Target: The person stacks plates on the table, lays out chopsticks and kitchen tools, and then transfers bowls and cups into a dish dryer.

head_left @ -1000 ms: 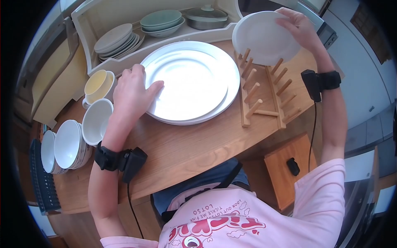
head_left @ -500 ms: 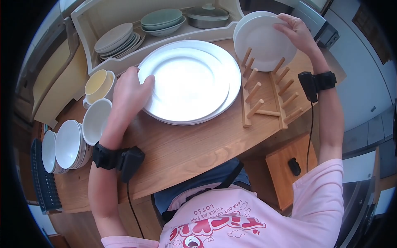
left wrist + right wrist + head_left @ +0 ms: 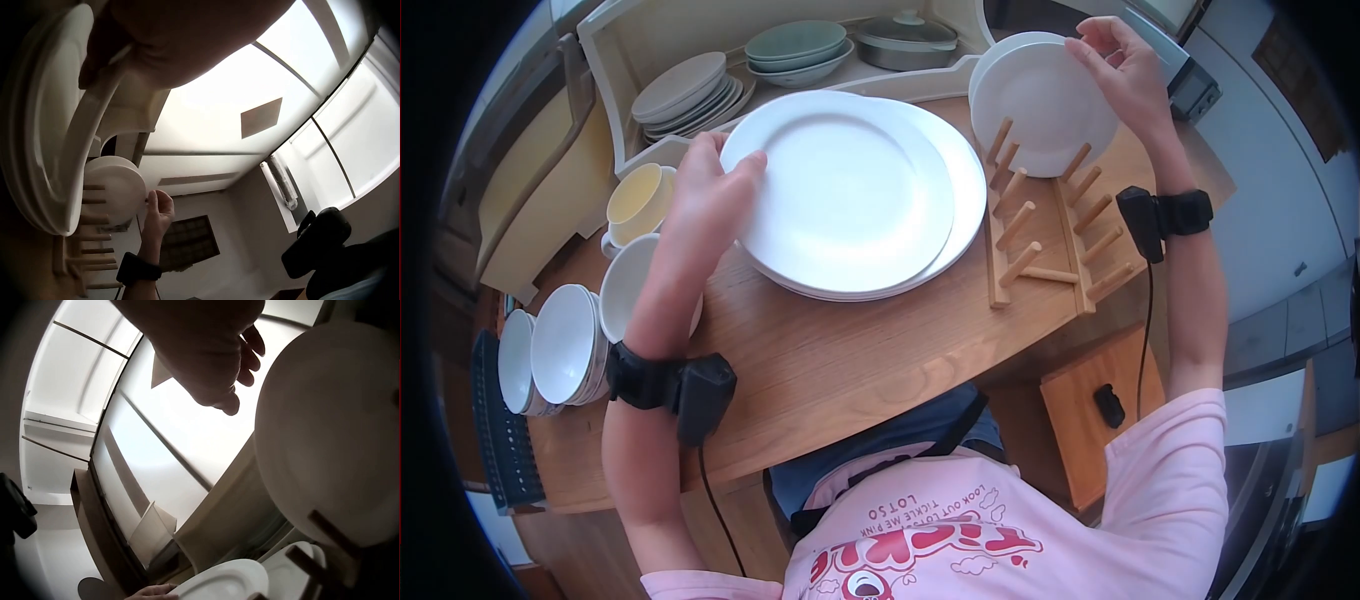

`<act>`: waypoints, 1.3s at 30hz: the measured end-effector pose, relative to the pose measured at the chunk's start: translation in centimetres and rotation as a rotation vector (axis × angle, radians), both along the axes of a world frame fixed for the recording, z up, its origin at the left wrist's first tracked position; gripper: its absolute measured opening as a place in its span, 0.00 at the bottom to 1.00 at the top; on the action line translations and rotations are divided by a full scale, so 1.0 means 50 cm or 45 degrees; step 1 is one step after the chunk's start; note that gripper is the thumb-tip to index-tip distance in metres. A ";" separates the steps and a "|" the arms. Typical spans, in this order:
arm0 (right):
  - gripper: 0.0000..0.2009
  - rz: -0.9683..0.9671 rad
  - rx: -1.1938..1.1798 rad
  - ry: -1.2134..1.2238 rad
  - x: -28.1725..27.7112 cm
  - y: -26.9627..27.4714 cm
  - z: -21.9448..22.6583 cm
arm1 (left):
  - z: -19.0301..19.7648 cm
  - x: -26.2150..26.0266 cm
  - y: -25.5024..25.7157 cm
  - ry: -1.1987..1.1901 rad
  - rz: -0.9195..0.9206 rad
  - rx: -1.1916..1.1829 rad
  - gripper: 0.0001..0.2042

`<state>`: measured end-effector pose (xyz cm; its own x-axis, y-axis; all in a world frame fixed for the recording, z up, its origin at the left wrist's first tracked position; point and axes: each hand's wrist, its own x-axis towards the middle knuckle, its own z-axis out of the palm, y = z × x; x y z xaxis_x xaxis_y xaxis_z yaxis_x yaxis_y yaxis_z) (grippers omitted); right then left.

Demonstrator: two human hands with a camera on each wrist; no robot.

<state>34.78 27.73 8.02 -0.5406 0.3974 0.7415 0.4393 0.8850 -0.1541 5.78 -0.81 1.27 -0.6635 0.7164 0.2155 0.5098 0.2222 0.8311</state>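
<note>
While the left hand (image 3: pixel 712 192) grips the tilted top plate (image 3: pixel 850 195), the right hand (image 3: pixel 1130 78), loosely bent, hovers near plates (image 3: pixel 1045 110) in a rack (image 3: pixel 998 285).

We've got the left hand (image 3: pixel 712 195) gripping the rim of the large round white plate (image 3: pixel 845 195) topping a white plate stack (image 3: pixel 966 200). We see the right hand (image 3: pixel 1130 80) just beside two smaller round white plates (image 3: pixel 1045 115) standing in a light-brown wooden peg rack (image 3: pixel 1048 273).

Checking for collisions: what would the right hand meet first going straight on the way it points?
Likely the front white plate standing in the wooden rack; the exact gap to it is unclear.
</note>
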 end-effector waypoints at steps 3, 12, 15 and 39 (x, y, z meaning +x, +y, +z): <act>0.15 0.094 0.032 0.045 -0.019 -0.059 0.021 | 0.008 0.010 -0.002 -0.009 -0.021 0.182 0.18; 0.21 0.644 -0.648 -0.211 -0.093 -0.173 -0.004 | 0.053 0.092 -0.019 -0.048 -0.131 0.668 0.14; 0.19 0.920 -1.000 -0.062 -0.103 -0.207 -0.005 | 0.054 0.107 -0.027 0.011 -0.192 0.734 0.14; 0.12 0.435 -0.551 0.112 0.077 -0.051 0.112 | 0.018 0.038 -0.033 0.729 -0.046 -0.888 0.24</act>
<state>38.64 25.18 13.61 -0.6355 0.4889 0.5977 0.1079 0.8227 -0.5582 7.67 -2.47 2.16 -0.5629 0.8264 0.0151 0.8206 0.5565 0.1302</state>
